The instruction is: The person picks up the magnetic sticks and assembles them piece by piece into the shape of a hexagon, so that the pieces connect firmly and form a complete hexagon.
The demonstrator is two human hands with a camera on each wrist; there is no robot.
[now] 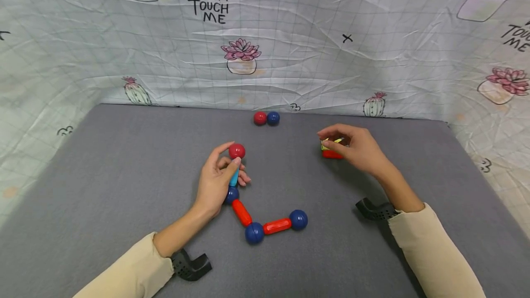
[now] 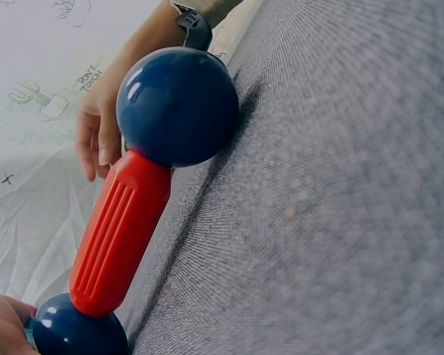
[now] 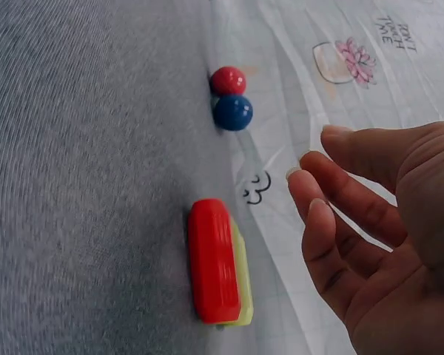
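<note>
On the desk (image 1: 124,178), a ball-and-rod chain (image 1: 242,213) occupies the centre, the right hand (image 1: 361,150), fingertips narrowly parted, hovers by a loose red rod (image 3: 214,262) and yellow rod (image 3: 244,292) at right, apparently for a pick-up that next requires a pinch, and the left hand (image 1: 212,184) pinches the chain's far red ball (image 1: 237,151).
</note>
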